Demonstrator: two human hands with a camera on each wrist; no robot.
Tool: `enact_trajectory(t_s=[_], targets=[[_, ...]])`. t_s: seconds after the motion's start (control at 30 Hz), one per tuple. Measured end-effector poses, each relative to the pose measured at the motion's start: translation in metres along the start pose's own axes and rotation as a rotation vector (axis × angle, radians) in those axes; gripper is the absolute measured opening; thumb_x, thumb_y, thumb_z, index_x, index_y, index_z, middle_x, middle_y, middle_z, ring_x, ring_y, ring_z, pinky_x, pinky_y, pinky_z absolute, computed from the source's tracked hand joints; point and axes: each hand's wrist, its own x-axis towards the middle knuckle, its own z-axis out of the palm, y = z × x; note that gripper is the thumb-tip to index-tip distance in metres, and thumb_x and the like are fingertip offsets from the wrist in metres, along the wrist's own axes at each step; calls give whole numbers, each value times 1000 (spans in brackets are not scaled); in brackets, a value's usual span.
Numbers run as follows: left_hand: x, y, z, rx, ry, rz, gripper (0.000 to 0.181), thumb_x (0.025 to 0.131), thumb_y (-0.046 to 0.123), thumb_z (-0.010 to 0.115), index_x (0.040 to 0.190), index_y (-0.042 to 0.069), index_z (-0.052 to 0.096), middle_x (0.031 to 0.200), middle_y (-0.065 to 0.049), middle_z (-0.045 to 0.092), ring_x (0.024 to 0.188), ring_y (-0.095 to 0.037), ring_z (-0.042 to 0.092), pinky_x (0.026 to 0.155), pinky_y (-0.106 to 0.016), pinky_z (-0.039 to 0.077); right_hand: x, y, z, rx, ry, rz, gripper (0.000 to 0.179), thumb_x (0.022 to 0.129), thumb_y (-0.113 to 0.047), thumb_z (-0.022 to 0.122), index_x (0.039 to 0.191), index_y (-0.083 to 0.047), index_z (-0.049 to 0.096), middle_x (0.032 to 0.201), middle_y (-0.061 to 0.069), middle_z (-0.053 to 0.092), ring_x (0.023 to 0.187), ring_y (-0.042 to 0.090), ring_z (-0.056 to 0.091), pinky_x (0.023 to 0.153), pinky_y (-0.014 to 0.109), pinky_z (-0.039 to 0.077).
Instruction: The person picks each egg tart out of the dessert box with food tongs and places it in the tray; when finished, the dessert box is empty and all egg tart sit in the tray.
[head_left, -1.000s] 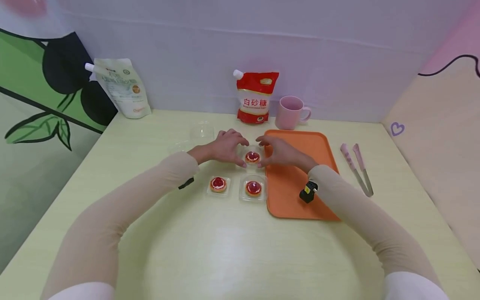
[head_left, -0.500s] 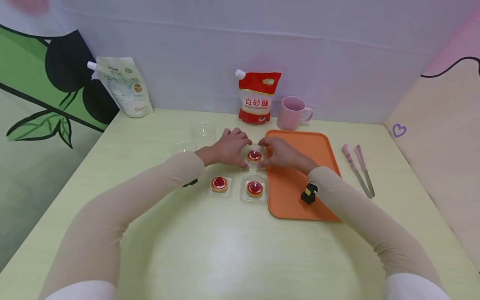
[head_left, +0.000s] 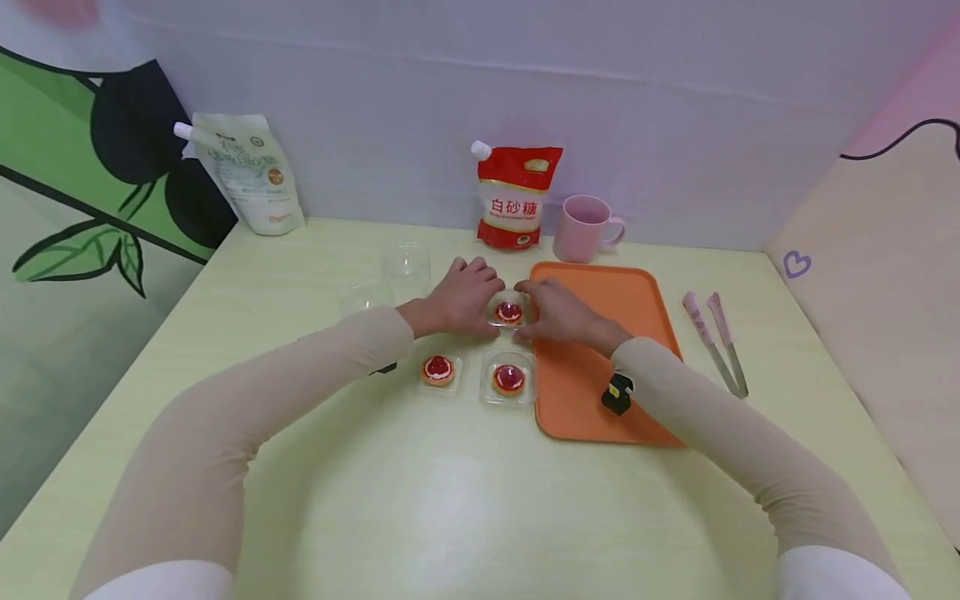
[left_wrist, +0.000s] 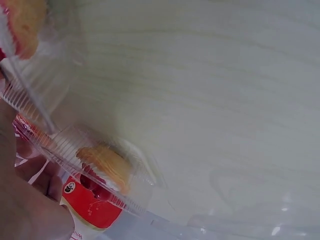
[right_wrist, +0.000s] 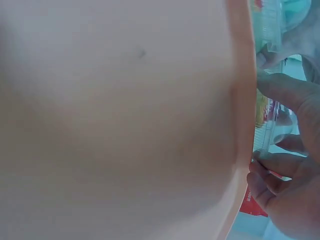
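In the head view three red-topped tarts sit in clear plastic boxes left of the orange tray. My left hand [head_left: 467, 298] and right hand [head_left: 558, 310] hold the rear box [head_left: 508, 310] from opposite sides, fingertips on its far edge and thumbs at its near edge. In the left wrist view its tart [left_wrist: 106, 170] shows through the clear wall beside my fingers. The right wrist view shows my right thumb and fingers [right_wrist: 280, 165] along the box edge. A domed box [head_left: 508, 379] stands in front, and a tart on a clear base [head_left: 438, 371] lies to its left.
The orange tray [head_left: 592, 417] lies under my right forearm. Two clear plastic pieces, one a lid-like dome [head_left: 407, 265], stand behind my left wrist. A red sugar bag [head_left: 517, 200], pink mug [head_left: 583, 229] and pale pouch [head_left: 251, 175] line the back; tongs [head_left: 716, 337] lie right.
Both hands have drawn in closer around the rear box, their thumbs moving to its near edge. The other boxes, tray and tongs stay where they were.
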Motion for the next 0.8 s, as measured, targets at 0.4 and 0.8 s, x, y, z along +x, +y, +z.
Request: enact_trajectory(t_s=[0.4,0.8], targets=[[0,1,-4,109,12,62,65,81,55,73,128,11,61,125,-7,60,117,-24,44,98,-42,32,-1,0,3,-133,29,-102,73,84,-32,79,142,0,47,91,7,66,122,34,50,102,46,45],[2,0,-1,152,30,82,63,82,57,70,126,12,63,123,-6,61,116,-24,44,98,-43,32,0,2,-10,-64,-53,-93,74,85,-33,79,145,-4,47,90,6,63,105,26,50,81,35,47]])
